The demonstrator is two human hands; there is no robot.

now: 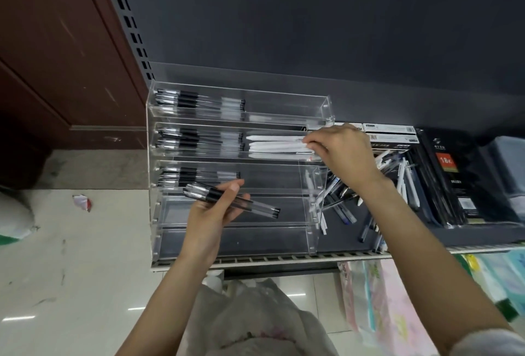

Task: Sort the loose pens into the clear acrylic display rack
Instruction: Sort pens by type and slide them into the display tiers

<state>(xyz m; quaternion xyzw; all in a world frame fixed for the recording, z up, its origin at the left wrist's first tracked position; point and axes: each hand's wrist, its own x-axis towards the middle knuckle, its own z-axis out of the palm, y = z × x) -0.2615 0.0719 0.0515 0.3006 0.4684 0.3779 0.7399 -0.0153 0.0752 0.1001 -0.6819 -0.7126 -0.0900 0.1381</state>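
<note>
Three tiers of the acrylic rack (154, 139) hold pens; the left hand (210, 210) grips black-capped pens (230, 199), the right hand (345, 154) pinches white pens (277, 144); loose pens (369, 202) remain on the shelf.

The right hand (345, 154) is covering the ends of the white pens (277, 144), hiding its fingertips' grip. Print on the black packets (451, 182) is staying too small to read. The loose pens (369, 193) are partly disappearing behind the forearm.
</note>
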